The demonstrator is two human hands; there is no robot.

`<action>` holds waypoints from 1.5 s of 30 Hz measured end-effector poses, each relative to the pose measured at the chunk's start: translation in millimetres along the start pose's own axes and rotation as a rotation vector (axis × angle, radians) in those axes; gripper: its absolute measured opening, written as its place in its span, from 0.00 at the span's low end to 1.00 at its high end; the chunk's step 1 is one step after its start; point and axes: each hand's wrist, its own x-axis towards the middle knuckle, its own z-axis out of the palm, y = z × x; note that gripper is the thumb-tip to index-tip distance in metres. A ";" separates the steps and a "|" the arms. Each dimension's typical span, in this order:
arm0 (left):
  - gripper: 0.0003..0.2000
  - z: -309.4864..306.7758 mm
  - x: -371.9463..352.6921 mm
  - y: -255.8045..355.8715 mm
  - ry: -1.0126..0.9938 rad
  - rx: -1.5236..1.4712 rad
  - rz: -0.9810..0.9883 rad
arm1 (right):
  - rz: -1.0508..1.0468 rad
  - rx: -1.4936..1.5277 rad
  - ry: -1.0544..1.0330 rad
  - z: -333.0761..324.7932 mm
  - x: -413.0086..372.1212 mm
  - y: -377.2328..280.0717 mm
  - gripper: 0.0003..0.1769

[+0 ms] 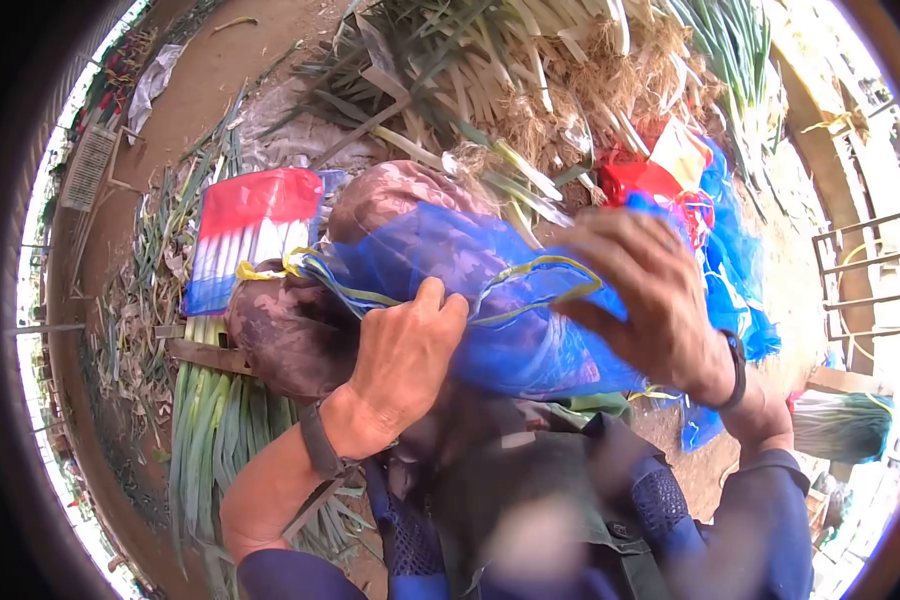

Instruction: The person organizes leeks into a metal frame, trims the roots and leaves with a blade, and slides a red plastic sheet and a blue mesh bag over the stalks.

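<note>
A blue mesh bag (530, 345) with a yellow-edged drawstring mouth lies across the person's camouflage-clad knees. My left hand (410, 345) is closed, pinching the bag at its mouth near the drawstring. Over the bag's right part hovers my right hand (650, 300), slightly blurred, with thumb and fingers apart and nothing seen in it. Just left of the knees, a bundle of leeks (240, 250) is wrapped in a red and blue mesh bag, its white stalks at the top and green leaves (220, 440) hanging below.
A large heap of loose leeks (530, 80), roots showing, lies ahead. More red and blue mesh bags (730, 270) are piled at right. Another leek bundle (842, 427) sits farther right. Leaf scraps (140, 370) litter the ground at left, and a metal rack (875, 270) stands at the right edge.
</note>
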 end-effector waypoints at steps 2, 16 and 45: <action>0.08 -0.7 1.6 0.0 0.013 -0.026 -0.004 | 0.031 -0.064 -0.086 14.2 3.9 21.9 0.17; 0.12 -117.7 53.8 -43.5 0.100 -0.887 -0.299 | 0.394 0.445 -0.649 -20.0 80.0 59.9 0.14; 0.06 -127.4 47.3 -194.7 0.873 -0.226 -0.378 | 0.439 1.480 -0.022 4.3 208.6 16.8 0.17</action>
